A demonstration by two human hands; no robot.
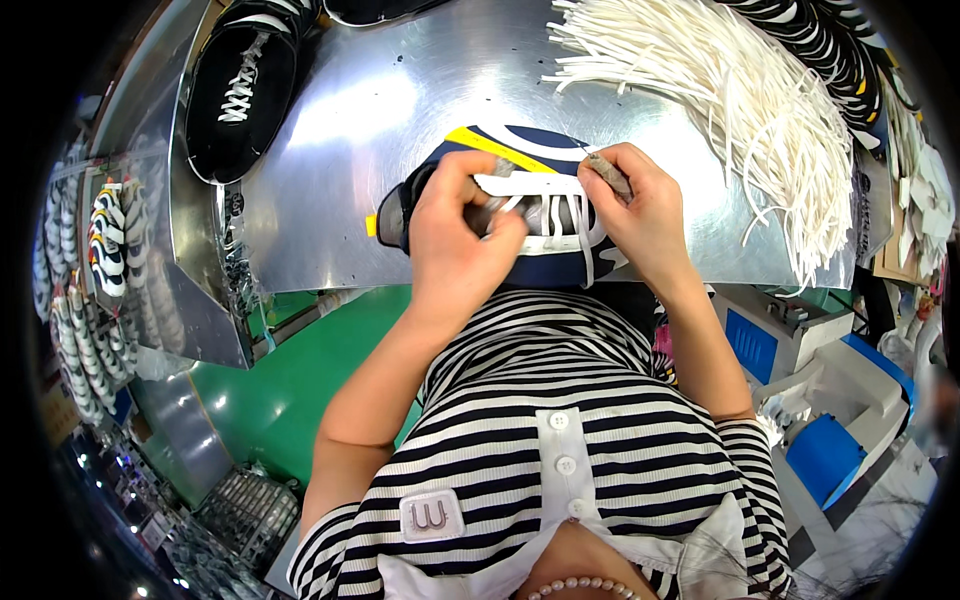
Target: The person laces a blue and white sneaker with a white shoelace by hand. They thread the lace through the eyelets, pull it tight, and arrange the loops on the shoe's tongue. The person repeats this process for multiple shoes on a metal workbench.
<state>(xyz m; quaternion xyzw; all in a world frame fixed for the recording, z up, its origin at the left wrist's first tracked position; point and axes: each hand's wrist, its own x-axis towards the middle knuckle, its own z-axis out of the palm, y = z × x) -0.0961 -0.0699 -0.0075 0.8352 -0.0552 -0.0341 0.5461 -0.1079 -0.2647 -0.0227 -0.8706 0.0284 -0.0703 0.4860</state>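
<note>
A navy shoe upper (545,268) with white and yellow trim lies sideways on the metal table, its toe to the right. White shoelace (556,215) crosses its grey tongue in several rows between white eyelet strips. My left hand (460,225) bends over the heel side, thumb and fingers pinched at the lacing; the fingertips are slightly blurred. At the upper eyelet strip, my right hand (645,205) is closed on a slim tool with a grey wrapped handle (610,178); a thin dark tip seems to stick out. Grey wrapping also shows by my left fingers.
A large bundle of white shoelaces (720,110) spreads over the table's right side. Black laced shoes (240,100) stand at the far left; more uppers (825,50) are stacked at the far right. Uppers hang in bunches (110,240) at left. A grey and blue machine (830,400) stands right.
</note>
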